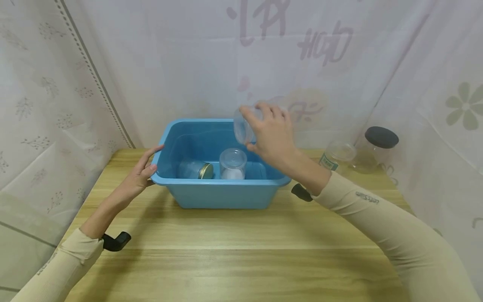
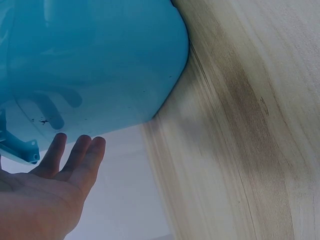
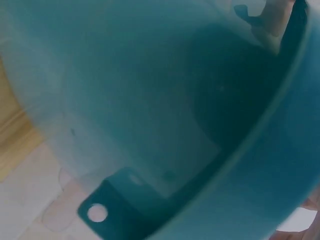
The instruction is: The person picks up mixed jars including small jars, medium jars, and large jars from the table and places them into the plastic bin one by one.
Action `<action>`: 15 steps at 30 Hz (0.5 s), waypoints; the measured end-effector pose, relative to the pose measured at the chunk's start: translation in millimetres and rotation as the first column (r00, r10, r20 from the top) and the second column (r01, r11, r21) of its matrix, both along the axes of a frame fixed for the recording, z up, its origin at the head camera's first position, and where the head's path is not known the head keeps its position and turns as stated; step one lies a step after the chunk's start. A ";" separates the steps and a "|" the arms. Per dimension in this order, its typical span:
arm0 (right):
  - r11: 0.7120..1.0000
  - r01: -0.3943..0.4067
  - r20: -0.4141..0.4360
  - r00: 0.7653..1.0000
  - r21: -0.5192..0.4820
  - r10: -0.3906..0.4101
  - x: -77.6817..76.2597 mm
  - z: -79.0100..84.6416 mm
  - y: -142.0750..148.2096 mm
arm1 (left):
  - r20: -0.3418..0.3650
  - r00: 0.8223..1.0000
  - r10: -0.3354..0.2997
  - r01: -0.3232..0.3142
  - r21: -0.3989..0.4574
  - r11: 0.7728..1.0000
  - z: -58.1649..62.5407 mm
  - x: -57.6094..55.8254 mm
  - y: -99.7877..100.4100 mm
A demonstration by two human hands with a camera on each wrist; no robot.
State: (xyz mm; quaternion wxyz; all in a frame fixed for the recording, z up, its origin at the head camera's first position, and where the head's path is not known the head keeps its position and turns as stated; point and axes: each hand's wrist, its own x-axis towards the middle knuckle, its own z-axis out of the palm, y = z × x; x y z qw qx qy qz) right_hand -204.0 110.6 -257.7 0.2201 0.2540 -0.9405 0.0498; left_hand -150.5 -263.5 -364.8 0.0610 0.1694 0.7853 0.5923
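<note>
A blue plastic basin (image 1: pixel 222 195) stands on the wooden table. My left hand (image 1: pixel 137 174) touches its left rim, and in the left wrist view the fingers (image 2: pixel 86 162) lie fairly straight beside the basin's outer wall (image 2: pixel 100 60). Over the basin's right back part, my right hand (image 1: pixel 273 132) grips a clear jar (image 1: pixel 241 128), tilted and slightly blurred. Inside the basin, a clear jar with a gold lid (image 1: pixel 205 171) lies on its side. Beside it stands another clear jar (image 1: pixel 233 163). The basin's wall (image 3: pixel 130 100) fills most of the right wrist view.
On the table at the back right stand a clear jar with a black lid (image 1: pixel 381 137) and a clear container with a green label (image 1: pixel 328 161). A printed curtain (image 1: pixel 181 63) hangs behind. Bare wood (image 1: pixel 234 260) lies in front of the basin.
</note>
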 end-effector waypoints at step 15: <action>0.989 0.032 0.045 0.998 0.145 -0.039 5.3 -0.1 -19.2 | 0.002 1.000 0.008 -0.008 0.007 1.000 0.7 0.7 0.9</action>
